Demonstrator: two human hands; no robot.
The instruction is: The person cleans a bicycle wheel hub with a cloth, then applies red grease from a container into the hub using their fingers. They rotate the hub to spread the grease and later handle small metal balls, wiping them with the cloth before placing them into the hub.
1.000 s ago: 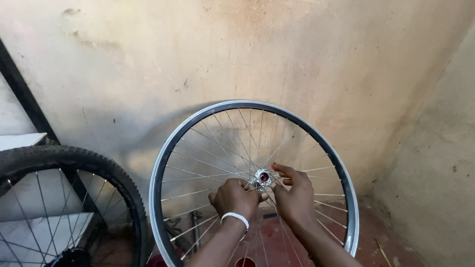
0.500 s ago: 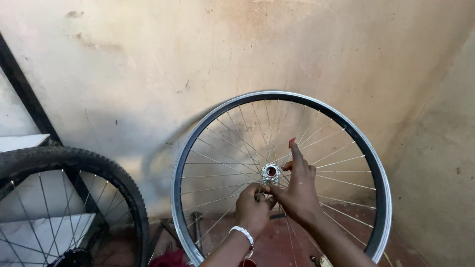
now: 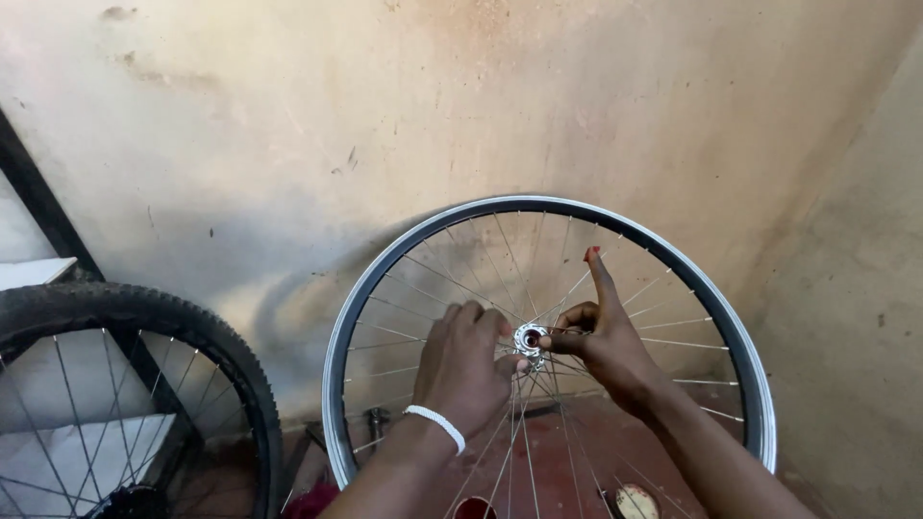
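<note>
From the head camera, a bare bicycle wheel rim (image 3: 385, 274) with thin silver spokes stands upright in the lower middle of the view, close in front of a stained, cream-coloured wall (image 3: 461, 115). At the centre of the rim sits the shiny metal hub (image 3: 528, 337), and both hands meet there. The left hand (image 3: 464, 365), with a white beaded bracelet (image 3: 436, 427) on its wrist, reaches in from below; its back faces the camera and its fingers curl toward the left side of the hub, the thumb tip just beside it. Whether this grip is actually closed on the hub or a spoke cannot be told, since the fingers hide the contact. The right hand (image 3: 606, 341) comes in from the lower right, its thumb and bent fingers pinched together right against the hub's right side in a tight grip on a small part there, too small to make out, while its forefinger points straight up along the spokes. To the left, well apart from the rim, a second wheel with a knobby black tyre (image 3: 144, 312) leans by a dark metal frame (image 3: 38, 207). Under the rim lies a reddish floor (image 3: 577, 452), with a small round object (image 3: 636, 502) at the lower edge of the view.
</note>
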